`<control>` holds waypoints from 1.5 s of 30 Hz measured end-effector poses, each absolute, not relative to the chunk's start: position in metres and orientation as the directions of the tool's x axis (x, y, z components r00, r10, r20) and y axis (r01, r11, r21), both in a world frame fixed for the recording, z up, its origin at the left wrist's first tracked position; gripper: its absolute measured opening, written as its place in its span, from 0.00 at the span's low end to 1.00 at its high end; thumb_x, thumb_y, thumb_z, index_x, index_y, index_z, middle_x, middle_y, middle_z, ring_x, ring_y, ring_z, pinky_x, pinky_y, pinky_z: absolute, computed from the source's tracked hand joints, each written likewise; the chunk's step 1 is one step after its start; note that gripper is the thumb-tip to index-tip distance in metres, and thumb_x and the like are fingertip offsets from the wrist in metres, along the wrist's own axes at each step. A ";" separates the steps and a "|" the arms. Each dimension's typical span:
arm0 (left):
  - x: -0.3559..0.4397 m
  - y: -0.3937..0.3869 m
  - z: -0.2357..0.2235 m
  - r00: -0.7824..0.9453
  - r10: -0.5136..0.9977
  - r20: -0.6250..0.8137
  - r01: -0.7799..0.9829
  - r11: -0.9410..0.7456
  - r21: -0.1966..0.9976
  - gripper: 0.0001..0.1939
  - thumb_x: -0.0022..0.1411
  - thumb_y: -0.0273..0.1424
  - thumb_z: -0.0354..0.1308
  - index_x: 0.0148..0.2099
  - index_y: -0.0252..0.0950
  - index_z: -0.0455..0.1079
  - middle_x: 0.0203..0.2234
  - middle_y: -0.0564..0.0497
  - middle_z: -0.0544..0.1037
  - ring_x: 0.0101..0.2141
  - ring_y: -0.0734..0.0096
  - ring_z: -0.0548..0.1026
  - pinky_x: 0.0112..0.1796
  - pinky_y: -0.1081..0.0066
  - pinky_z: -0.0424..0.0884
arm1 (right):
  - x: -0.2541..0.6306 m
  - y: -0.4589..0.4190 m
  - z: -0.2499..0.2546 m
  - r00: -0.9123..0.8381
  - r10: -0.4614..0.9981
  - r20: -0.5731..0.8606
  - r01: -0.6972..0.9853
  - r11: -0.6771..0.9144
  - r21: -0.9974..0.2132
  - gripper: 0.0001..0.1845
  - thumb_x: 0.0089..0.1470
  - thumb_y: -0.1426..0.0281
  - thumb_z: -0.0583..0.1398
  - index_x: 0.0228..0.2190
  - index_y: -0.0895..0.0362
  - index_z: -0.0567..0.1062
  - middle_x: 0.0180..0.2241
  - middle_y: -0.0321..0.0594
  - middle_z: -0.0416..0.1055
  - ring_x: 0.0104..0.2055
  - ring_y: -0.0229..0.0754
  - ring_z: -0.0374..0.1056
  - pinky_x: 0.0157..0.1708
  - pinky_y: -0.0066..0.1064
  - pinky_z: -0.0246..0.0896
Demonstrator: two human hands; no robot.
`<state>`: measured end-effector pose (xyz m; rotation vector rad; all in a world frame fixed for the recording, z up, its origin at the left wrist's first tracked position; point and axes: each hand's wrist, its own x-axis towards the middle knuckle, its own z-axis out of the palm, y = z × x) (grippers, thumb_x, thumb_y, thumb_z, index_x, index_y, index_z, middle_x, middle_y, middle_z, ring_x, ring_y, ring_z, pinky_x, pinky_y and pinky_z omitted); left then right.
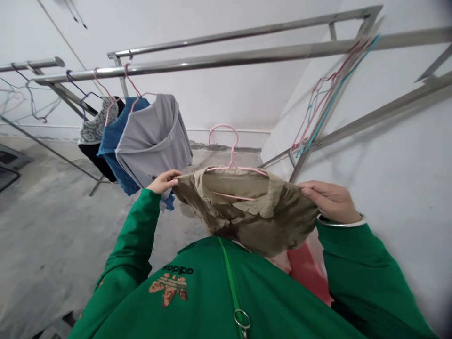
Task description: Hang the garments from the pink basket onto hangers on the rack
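A khaki shirt (254,212) hangs on a pink hanger (231,150) that I hold up in front of my chest. My left hand (164,181) is closed on the shirt's left shoulder. My right hand (330,200) pinches the right shoulder, with a silver bangle on the wrist. Both arms wear green sleeves. The hanger's hook stands free in the air, below the steel rail (226,59).
On the rail to the left hang a grey shirt (153,136), a blue garment (113,141) and a black-and-patterned one (95,132). Several empty hangers (325,99) hang at the right by a white wall. Something red (307,273) lies below the shirt. Concrete floor at left.
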<state>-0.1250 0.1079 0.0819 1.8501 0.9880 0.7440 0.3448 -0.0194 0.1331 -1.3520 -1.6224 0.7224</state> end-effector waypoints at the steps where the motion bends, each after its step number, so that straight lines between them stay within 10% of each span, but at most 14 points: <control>1: -0.127 0.107 0.083 0.538 0.836 0.108 0.306 -0.313 0.899 0.26 0.54 0.54 0.57 0.40 0.34 0.70 0.31 0.47 0.74 0.31 0.68 0.72 0.32 0.68 0.69 | 0.345 -0.019 0.135 -0.030 0.966 0.256 0.475 0.240 -0.847 0.15 0.47 0.57 0.63 0.23 0.56 0.78 0.26 0.41 0.76 0.29 0.44 0.71 0.30 0.32 0.66; 15: -0.129 0.102 0.118 0.764 0.633 0.122 0.293 -0.510 0.809 0.23 0.59 0.49 0.57 0.26 0.34 0.70 0.24 0.47 0.71 0.27 0.69 0.71 0.32 0.67 0.70 | 0.355 -0.014 0.138 0.011 0.944 0.328 0.521 0.275 -0.808 0.08 0.45 0.62 0.63 0.23 0.50 0.80 0.26 0.40 0.77 0.29 0.47 0.73 0.31 0.34 0.70; 25: -0.115 0.092 0.117 0.410 0.721 0.559 0.557 -0.683 0.472 0.14 0.64 0.36 0.51 0.27 0.37 0.67 0.26 0.48 0.71 0.28 0.70 0.71 0.32 0.68 0.70 | 0.360 -0.009 0.134 0.080 0.939 0.335 0.528 0.245 -0.813 0.08 0.46 0.61 0.63 0.25 0.51 0.80 0.26 0.39 0.77 0.29 0.45 0.71 0.30 0.34 0.67; 32: -0.116 0.089 0.123 0.166 0.508 0.845 0.796 -0.575 0.189 0.10 0.65 0.33 0.48 0.32 0.39 0.66 0.33 0.44 0.73 0.36 0.64 0.72 0.39 0.62 0.69 | 0.346 -0.006 0.138 0.140 0.900 0.412 0.518 0.288 -0.805 0.08 0.48 0.62 0.62 0.27 0.52 0.79 0.25 0.37 0.75 0.27 0.42 0.67 0.28 0.33 0.62; 39: -0.127 0.084 0.122 0.287 0.658 0.696 0.658 -0.663 0.356 0.08 0.65 0.38 0.51 0.38 0.38 0.64 0.41 0.44 0.74 0.43 0.65 0.73 0.46 0.62 0.71 | 0.341 -0.009 0.138 0.207 0.856 0.474 0.482 0.332 -0.811 0.05 0.47 0.65 0.63 0.26 0.52 0.79 0.24 0.37 0.74 0.26 0.42 0.66 0.27 0.33 0.61; 45: -0.125 0.101 0.120 0.277 0.741 0.612 0.706 -0.589 0.393 0.27 0.62 0.41 0.54 0.60 0.36 0.58 0.56 0.38 0.67 0.58 0.58 0.65 0.55 0.57 0.66 | 0.344 -0.006 0.134 0.178 0.861 0.476 0.461 0.355 -0.813 0.06 0.48 0.63 0.64 0.26 0.52 0.80 0.23 0.38 0.73 0.25 0.42 0.65 0.25 0.33 0.60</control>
